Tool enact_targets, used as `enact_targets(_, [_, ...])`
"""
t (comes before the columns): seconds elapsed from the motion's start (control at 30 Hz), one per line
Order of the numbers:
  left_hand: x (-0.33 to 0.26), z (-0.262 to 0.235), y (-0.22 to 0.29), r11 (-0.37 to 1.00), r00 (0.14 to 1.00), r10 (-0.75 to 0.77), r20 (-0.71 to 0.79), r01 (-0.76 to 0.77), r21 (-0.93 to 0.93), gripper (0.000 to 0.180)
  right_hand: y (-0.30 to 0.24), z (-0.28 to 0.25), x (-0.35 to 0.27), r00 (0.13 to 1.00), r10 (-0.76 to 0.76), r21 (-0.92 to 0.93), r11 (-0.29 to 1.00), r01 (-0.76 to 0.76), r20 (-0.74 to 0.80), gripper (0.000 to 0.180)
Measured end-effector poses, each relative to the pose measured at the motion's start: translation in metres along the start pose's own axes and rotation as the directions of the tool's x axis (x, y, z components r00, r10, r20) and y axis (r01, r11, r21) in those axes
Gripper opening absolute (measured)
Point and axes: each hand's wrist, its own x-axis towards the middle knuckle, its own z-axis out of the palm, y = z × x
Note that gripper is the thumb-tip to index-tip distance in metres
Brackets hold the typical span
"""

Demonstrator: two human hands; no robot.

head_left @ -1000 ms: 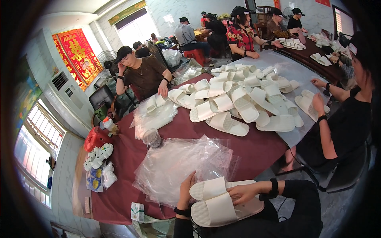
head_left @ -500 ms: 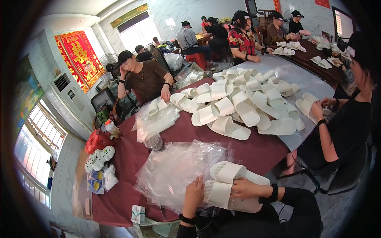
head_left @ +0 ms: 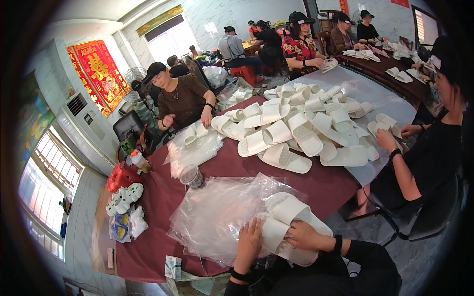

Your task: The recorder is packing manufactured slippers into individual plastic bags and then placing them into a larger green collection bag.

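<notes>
A pair of white slippers lies stacked at the near edge of the dark red table. My right hand grips the strap end of the lower slipper. My left hand presses on a clear plastic bag right beside the slippers, its fingers spread. The heel ends of the slippers point left, onto the heap of bags.
A big pile of white slippers covers the table's middle and far right. A person in brown sits opposite with bagged slippers. Another person in black works at the right. A dark cup stands mid-table. Several people sit behind.
The slipper pair has moved left and up toward the bags. My left hand has gone from the slippers' left end onto the plastic bag. My right hand stays on the slippers.
</notes>
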Motion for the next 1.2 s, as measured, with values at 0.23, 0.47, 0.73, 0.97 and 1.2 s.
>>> enact_targets(0.23, [0.006, -0.002, 0.023, 0.995, 0.997, 0.077, -0.002, -0.077, 0.062, 0.051, -0.003, 0.019, -0.006, 0.998, -0.013, -0.070, 0.998, 0.008, -0.067, 0.027])
enact_targets(0.47, [0.004, 0.000, 0.043, 0.976, 0.976, 0.217, 0.019, -0.217, 0.025, 0.051, -0.006, 0.026, 0.002, 0.979, -0.027, -0.132, 0.991, -0.001, -0.203, 0.027])
enact_targets(0.73, [-0.008, -0.008, 0.055, 0.938, 0.938, 0.346, -0.006, -0.346, -0.031, 0.052, -0.008, 0.038, 0.017, 0.949, -0.013, -0.100, 0.995, -0.020, -0.314, 0.028])
enact_targets(0.97, [-0.016, 0.020, 0.026, 0.920, 0.834, -0.310, -0.456, 0.142, -0.366, 0.056, -0.013, 0.041, 0.044, 0.853, 0.160, 0.047, 0.986, -0.158, -0.497, 0.024])
enact_targets(1.2, [-0.033, 0.030, 0.007, 0.681, 0.867, -0.498, -0.014, 0.380, -0.626, 0.071, -0.013, 0.061, 0.058, 0.809, 0.194, 0.079, 0.980, -0.181, -0.555, 0.019])
